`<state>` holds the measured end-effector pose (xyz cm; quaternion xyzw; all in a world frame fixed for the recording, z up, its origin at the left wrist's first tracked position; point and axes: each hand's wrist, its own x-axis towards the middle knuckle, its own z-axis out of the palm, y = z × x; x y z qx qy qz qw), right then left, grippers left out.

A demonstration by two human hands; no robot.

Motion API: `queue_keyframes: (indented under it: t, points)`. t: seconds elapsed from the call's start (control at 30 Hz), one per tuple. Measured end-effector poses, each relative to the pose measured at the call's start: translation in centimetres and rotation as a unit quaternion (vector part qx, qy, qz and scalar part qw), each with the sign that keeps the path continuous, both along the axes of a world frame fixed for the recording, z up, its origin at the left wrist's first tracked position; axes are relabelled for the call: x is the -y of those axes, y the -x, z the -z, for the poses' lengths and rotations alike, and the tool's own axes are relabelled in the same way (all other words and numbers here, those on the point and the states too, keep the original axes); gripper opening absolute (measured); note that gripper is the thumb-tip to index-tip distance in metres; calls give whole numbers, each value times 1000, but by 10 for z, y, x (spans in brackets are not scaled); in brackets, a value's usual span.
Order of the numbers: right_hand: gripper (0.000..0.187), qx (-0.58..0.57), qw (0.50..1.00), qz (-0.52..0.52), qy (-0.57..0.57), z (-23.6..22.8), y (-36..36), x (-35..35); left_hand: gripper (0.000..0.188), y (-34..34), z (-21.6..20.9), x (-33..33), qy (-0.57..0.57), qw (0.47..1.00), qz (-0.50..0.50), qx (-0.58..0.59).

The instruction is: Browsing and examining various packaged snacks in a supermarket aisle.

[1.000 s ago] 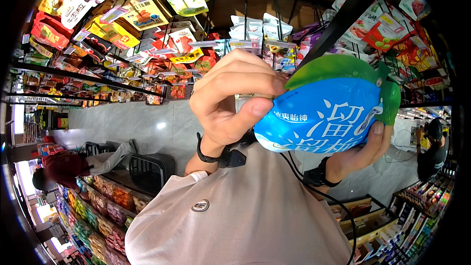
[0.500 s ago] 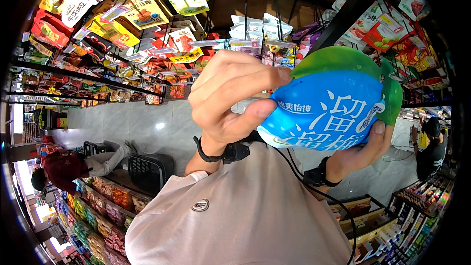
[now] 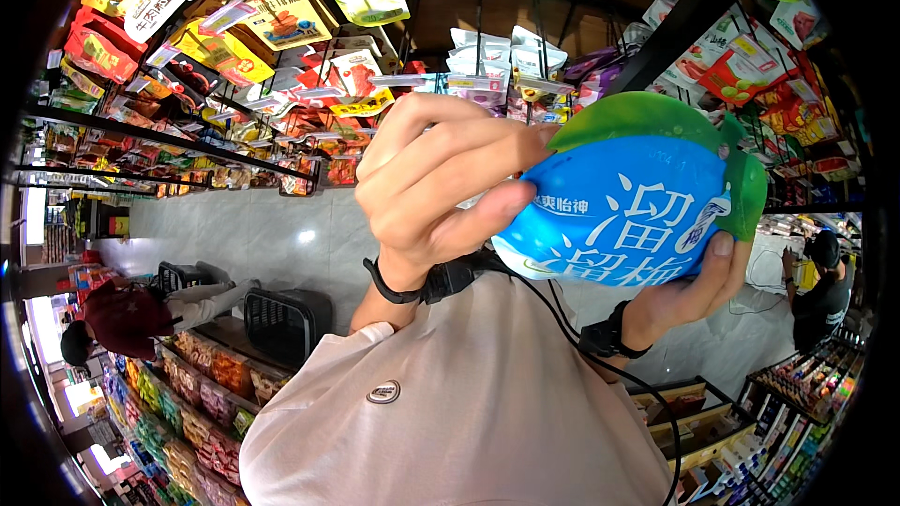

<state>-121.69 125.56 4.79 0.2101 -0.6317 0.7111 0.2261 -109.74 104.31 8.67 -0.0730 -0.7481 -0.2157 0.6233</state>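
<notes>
Both my hands closed on one blue-and-green snack pouch, held up before the shelves.

Behind it, the shelving (image 3: 225, 145) carries rows of hanging packets: red and yellow bags (image 3: 202, 47) upper left, white sachets (image 3: 506, 52) top centre, red-and-green packs (image 3: 741, 75) upper right, with narrow price strips along the rails. The pouch (image 3: 637, 201) sits right of centre, rounded and bulging, glossy blue with white lettering and a green top edge. My left hand (image 3: 431, 183) curls over its left end, thumb pressed on the front. My right hand (image 3: 698, 286) cups its underside, fingertips at the lower right.
</notes>
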Motion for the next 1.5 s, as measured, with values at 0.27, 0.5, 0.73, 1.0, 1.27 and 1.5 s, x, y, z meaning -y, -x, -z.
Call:
queue_keyframes:
  t: [0.27, 0.5, 0.73, 1.0, 1.27, 1.5]
  points:
    - [39, -82, 996, 11, -23, 0, 3, -3, 20, -1, 0, 2, 0, 1000, -10, 5]
    - [39, -50, 998, 7, -40, -3, 0, -2, 21, -2, 0, 2, -5, 1000, 9, 13]
    - [39, -7, 1000, -22, 21, -8, -5, 5, 21, 1, 2, 2, -15, 999, 29, 8]
    - [40, 12, 1000, -6, -3, 2, 1, 0, 23, 6, 3, 0, -39, 996, 83, -12]
    - [33, 4, 999, -35, -35, 12, 5, -17, 27, 11, 3, 1, -32, 995, 97, -17]
    - [44, 17, 998, -41, 40, 9, 4, -3, 28, 12, 6, 1, -52, 989, 136, -26]
